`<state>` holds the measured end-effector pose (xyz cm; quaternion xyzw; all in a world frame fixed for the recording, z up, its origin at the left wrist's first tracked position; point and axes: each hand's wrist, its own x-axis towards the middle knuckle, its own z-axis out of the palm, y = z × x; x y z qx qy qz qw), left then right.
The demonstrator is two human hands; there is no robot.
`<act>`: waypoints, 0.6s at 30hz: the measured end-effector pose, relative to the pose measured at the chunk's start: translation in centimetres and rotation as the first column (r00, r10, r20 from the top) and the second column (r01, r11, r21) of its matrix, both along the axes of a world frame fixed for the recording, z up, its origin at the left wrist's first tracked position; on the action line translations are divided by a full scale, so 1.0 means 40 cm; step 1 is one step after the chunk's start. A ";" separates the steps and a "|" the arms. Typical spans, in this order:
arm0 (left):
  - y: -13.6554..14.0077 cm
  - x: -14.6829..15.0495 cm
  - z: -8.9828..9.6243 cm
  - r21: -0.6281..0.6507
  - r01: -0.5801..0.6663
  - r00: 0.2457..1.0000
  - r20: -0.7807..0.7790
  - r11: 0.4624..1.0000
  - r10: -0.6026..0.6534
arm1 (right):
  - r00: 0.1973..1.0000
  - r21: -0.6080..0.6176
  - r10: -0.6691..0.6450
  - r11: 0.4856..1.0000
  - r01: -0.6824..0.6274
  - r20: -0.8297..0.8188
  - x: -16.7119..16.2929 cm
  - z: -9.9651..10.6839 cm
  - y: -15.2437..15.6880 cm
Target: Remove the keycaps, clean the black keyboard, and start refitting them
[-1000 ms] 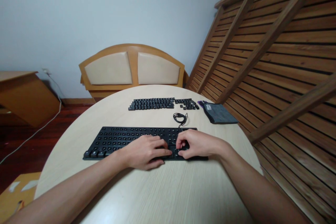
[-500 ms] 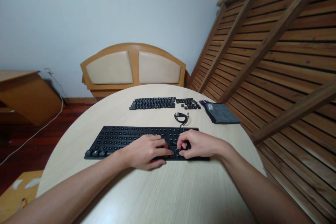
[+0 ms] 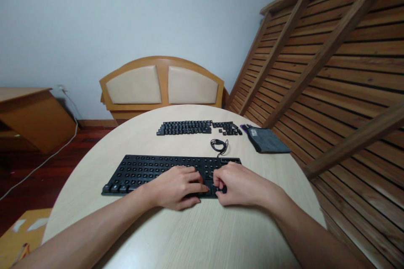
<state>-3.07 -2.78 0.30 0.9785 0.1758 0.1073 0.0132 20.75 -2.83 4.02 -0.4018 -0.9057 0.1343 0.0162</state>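
A black keyboard (image 3: 148,170) lies across the round table, most of its keycaps off and bare switches showing. My left hand (image 3: 175,185) lies on the keyboard's right half, fingers flat on top and thumb along the front edge. My right hand (image 3: 241,185) is right beside it, fingers curled, its fingertips pinched on a small black keycap (image 3: 217,188) in the bottom row. The two hands' fingertips almost touch. Several loose keycaps (image 3: 186,127) are laid out in rows farther back.
The keyboard's coiled cable (image 3: 219,146) lies behind it. A grey pouch (image 3: 267,140) sits at the table's far right. A wooden chair (image 3: 160,86) stands behind the light table (image 3: 202,235). Slatted wood panels (image 3: 331,75) lean at the right, a low cabinet (image 3: 28,117) at the left.
My right hand has drawn back toward the keyboard's front edge and closer to my left hand. My left hand has stayed on the keyboard. The view shifted slightly.
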 end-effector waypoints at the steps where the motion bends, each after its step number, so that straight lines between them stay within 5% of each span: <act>1: 0.000 0.000 0.000 0.003 -0.002 1.000 -0.007 1.000 0.002 | 1.000 0.012 0.000 1.000 0.000 0.015 -0.001 0.000 -0.002; 18: -0.001 0.002 0.001 0.018 -0.004 1.000 -0.015 1.000 0.004 | 0.999 0.033 0.032 0.999 -0.033 0.011 -0.005 0.002 -0.006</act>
